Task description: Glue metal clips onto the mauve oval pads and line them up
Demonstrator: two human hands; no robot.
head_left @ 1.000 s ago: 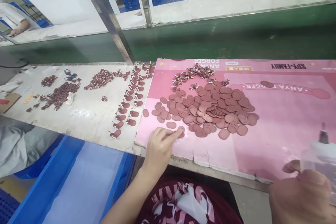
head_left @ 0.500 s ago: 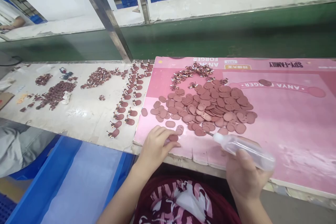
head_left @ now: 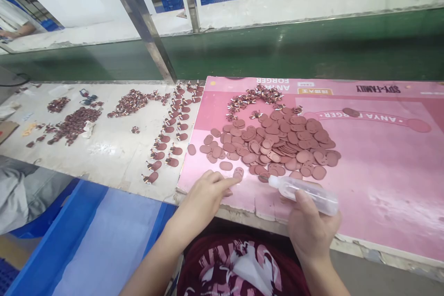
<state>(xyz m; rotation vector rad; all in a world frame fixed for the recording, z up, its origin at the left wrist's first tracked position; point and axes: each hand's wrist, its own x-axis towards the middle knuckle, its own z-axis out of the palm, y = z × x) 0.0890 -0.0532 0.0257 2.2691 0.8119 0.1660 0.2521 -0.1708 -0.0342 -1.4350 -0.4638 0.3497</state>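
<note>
A heap of brown oval pieces (head_left: 277, 141) lies on a pink printed board (head_left: 381, 166). My left hand (head_left: 208, 194) rests at the board's near edge, its fingertips on one oval piece (head_left: 237, 174) at the heap's front. My right hand (head_left: 310, 229) grips a clear squeeze bottle (head_left: 305, 190), laid nearly flat, with its nozzle pointing left toward that piece. Small dark assembled parts (head_left: 255, 96) sit behind the heap.
Left of the board, a white worktop (head_left: 111, 148) carries rows of finished brown pieces (head_left: 171, 138) and loose piles (head_left: 72, 122). A blue bin (head_left: 86, 240) sits below. A green conveyor belt (head_left: 277, 51) runs behind, with a metal post (head_left: 145, 32). Another person's sleeve (head_left: 14, 21) shows far left.
My right hand came in from the lower right with the bottle, tipped it over and brought the nozzle close to the piece under my left fingers.
</note>
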